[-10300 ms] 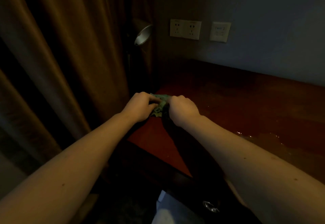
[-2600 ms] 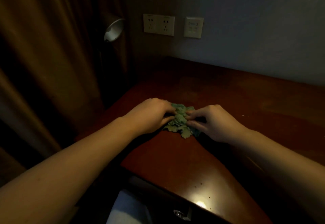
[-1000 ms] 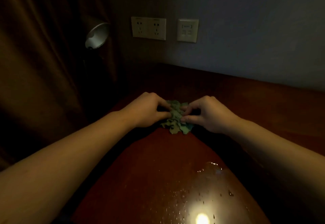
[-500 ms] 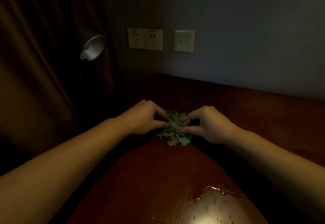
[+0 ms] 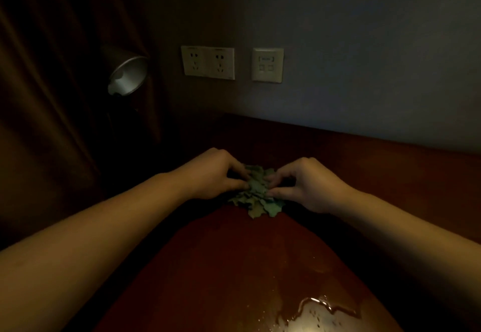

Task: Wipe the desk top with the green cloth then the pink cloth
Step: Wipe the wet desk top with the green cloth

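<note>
Dim room, low warm light. Both bare forearms are reaching forward over a dark reddish wooden tabletop (image 5: 234, 266), converging on a crumpled green cloth (image 5: 257, 196) that is lying bunched on the wood, toward the left end of the surface and a little short of the back wall. The left hand (image 5: 216, 172) is sitting knuckles-up at the cloth's left side, thumb and forefinger drawn narrow and pinching a fold at its edge. The right hand (image 5: 304, 183) is mirroring it from the right side, its fingers (image 5: 276, 175) curled in and nipping the fabric between thumb and fingertip, a small loop of gap showing under the arched forefinger. The cloth's ragged, leaf-like lower fringe is spilling out toward the camera below both hands and is touching the tabletop. A puddle of water (image 5: 315, 313) is glinting near the bottom edge of the view, well apart from the cloth, with scattered droplets beside it. On the wall behind, a double power socket (image 5: 208, 62) is sitting just beside a smaller switch plate (image 5: 267, 65). To the left, a metal lamp shade (image 5: 128, 76) is tilting downward in front of a brown curtain (image 5: 52, 97). No pink cloth is in view.
</note>
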`<state>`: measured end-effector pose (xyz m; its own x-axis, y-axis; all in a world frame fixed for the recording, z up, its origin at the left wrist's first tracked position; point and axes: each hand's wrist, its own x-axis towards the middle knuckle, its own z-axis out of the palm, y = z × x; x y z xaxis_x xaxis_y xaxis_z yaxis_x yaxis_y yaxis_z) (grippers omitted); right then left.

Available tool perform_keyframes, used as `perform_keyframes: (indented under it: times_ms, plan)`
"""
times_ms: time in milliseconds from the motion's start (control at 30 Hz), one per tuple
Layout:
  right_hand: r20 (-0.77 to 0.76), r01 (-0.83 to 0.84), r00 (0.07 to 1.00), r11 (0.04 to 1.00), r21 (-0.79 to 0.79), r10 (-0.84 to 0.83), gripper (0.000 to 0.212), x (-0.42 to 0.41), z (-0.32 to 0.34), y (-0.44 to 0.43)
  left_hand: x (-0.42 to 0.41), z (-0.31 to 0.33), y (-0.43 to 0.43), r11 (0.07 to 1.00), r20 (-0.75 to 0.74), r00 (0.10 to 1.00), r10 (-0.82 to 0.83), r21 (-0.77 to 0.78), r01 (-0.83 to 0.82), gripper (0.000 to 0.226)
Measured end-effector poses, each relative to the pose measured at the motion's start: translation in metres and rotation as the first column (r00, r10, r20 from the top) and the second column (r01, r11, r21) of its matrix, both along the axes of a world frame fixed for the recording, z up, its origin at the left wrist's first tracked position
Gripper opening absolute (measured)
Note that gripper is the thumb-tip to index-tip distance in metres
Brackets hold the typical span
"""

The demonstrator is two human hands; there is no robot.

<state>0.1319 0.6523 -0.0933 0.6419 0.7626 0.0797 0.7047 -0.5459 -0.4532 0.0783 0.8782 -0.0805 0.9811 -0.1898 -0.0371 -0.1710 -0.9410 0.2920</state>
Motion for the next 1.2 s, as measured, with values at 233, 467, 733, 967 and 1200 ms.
perform_keyframes:
  times_ms: [233, 467, 733, 967, 1200]
  plan:
    - [0.084, 0.114, 0.990, 0.993, 0.033, -0.116, 0.012, 0.025, 0.004, 0.020, 0.026, 0.003, -0.003, 0.997, 0.029, 0.997, 0.076, -0.011, -0.076, 0.029]
    - [0.066, 0.068, 0.995, 0.997, 0.046, -0.071, 0.015, 0.032, 0.001, 0.015, 0.034, -0.001, 0.004, 0.997, 0.026, 0.997, 0.070, -0.046, -0.069, 0.029]
    - [0.075, 0.002, 0.997, 0.997, -0.073, 0.003, 0.017, 0.056, 0.007, 0.017, 0.048, 0.004, 0.004, 0.990, -0.028, 0.991, 0.130, -0.057, -0.131, 0.029]
    - [0.132, 0.098, 0.985, 0.992, 0.077, -0.107, 0.012, 0.078, -0.007, 0.023, 0.068, -0.011, -0.006, 0.968, 0.140, 0.967, 0.214, -0.164, -0.191, 0.026]
    - [0.043, -0.006, 0.999, 1.000, 0.011, 0.006, 0.014, 0.075, -0.003, 0.010, 0.069, -0.001, 0.009, 0.963, -0.075, 0.989, 0.127, -0.229, -0.141, 0.021]
